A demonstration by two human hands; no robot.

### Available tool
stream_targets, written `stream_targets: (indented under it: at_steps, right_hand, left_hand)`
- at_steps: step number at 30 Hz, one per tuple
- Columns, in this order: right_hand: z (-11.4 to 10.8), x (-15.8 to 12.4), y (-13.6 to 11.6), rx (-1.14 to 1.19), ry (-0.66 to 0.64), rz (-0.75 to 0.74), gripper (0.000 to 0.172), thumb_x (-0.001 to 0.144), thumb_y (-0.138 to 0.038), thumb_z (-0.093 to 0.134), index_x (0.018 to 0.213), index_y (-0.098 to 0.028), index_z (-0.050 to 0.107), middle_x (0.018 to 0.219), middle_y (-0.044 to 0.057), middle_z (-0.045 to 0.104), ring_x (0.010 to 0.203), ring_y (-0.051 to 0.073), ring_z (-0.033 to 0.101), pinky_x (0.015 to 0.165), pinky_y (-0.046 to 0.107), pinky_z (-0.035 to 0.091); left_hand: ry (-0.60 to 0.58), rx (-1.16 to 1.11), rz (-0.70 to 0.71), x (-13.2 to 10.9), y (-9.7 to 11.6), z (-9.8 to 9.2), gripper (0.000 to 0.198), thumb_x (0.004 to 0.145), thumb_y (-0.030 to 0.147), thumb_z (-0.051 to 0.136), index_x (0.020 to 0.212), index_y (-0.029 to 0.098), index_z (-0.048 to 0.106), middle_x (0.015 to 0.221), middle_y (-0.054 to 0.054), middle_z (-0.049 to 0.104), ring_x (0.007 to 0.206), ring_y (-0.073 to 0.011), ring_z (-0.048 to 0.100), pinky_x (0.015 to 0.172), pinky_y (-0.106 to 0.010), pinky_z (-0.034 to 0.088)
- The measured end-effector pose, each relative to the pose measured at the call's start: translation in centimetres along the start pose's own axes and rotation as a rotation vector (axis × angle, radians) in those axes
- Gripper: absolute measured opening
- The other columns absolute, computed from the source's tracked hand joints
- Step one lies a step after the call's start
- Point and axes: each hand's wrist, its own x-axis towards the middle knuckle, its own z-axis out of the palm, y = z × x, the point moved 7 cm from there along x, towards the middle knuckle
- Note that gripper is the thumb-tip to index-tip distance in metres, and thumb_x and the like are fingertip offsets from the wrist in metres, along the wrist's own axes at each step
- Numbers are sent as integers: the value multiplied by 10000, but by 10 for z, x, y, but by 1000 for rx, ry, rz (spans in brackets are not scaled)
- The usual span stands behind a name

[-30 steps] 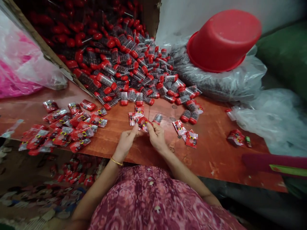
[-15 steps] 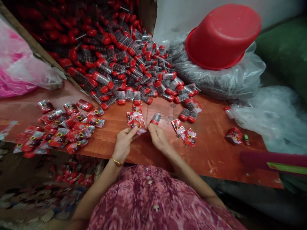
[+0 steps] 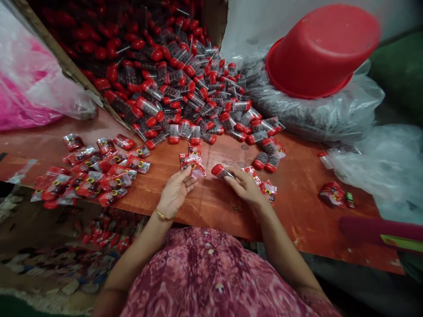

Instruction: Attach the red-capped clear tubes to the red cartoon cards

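Observation:
My left hand (image 3: 173, 193) pinches a small red printed packet (image 3: 198, 171) at its edge, with the other fingers loosely curled. Just beyond lies a little stack of similar packets (image 3: 194, 150) on the table. My right hand (image 3: 246, 187) is closed on a small clear container with a red end (image 3: 219, 171); its dark contents show through the side. The container is tilted, its red end pointing left toward the packet, and a gap separates the two. More red packets (image 3: 269, 189) lie partly behind my right wrist.
A cardboard box (image 3: 216, 22) on its side spills a heap of red-ended containers (image 3: 178, 97) onto the table (image 3: 211, 207). Filled red packets (image 3: 89, 182) are piled at left. At right, an upturned red tub (image 3: 317, 57) rests on a stuffed plastic bag (image 3: 307, 114).
My right hand has moved right, away from the left hand, and the container in it has turned so its red end points left. The left hand still holds the packet. The view has shifted slightly.

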Motion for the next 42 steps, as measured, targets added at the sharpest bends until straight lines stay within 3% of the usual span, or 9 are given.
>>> stream_targets:
  at_steps: [4, 9, 16, 20, 24, 30, 35, 42]
  right_hand:
    - [3, -22, -23, 341, 26, 135, 252, 828, -401, 507, 860, -199, 653, 686, 12, 624, 597, 154, 549, 550, 263, 428]
    - [19, -20, -37, 508, -1, 224, 203, 761, -374, 573, 757, -186, 649, 602, -11, 575, 527, 117, 485, 512, 237, 396]
    - [30, -18, -30, 567, 129, 281, 210, 778, -384, 548, 789, -193, 636, 634, -7, 585, 552, 124, 499, 524, 239, 411]
    - [32, -17, -33, 505, 168, 214, 192, 799, -353, 533, 831, -192, 632, 705, 9, 614, 626, 139, 533, 589, 258, 444]
    - [33, -16, -33, 432, 178, 194, 193, 820, -343, 511, 853, -189, 623, 717, 9, 610, 640, 138, 532, 605, 261, 445]
    - [48, -11, -33, 554, 157, 228, 271, 844, -417, 477, 946, -200, 603, 687, -4, 567, 618, 132, 525, 537, 240, 429]
    - [58, -4, -31, 605, 294, 279, 258, 862, -424, 465, 942, -194, 553, 675, -20, 525, 574, 106, 477, 507, 226, 405]
    - [78, 4, -38, 815, 203, 336, 272, 846, -480, 483, 849, -208, 474, 552, -92, 436, 392, 53, 357, 392, 193, 346]
  left_hand:
    - [-9, 52, 29, -1, -3, 3, 182, 641, 256, 753, 728, 160, 626, 684, 4, 689, 640, -101, 638, 623, -209, 479]
    - [-40, 132, 107, -4, -6, 7, 248, 593, 294, 780, 736, 152, 635, 692, 10, 679, 635, -92, 618, 643, -206, 470]
    - [-65, 156, 184, -5, -2, 8, 272, 561, 308, 790, 706, 147, 625, 675, 7, 674, 628, -101, 610, 641, -211, 453]
    - [-78, 128, 201, -3, -2, 12, 296, 549, 323, 794, 720, 152, 624, 676, 12, 675, 591, -85, 589, 604, -193, 441]
    - [-66, 129, 257, -3, 1, 13, 321, 550, 328, 792, 768, 151, 635, 715, 7, 681, 606, -83, 593, 637, -205, 457]
    - [-73, 126, 336, -2, -4, 14, 306, 545, 274, 798, 792, 153, 664, 770, 4, 694, 684, -97, 609, 727, -230, 467]
    - [-115, 103, 356, 2, -6, 17, 321, 530, 330, 808, 753, 143, 672, 728, 1, 692, 653, -86, 592, 665, -198, 456]
    - [-133, 109, 316, 10, -4, 17, 330, 571, 390, 779, 691, 134, 609, 548, 32, 592, 461, -67, 505, 459, -189, 393]
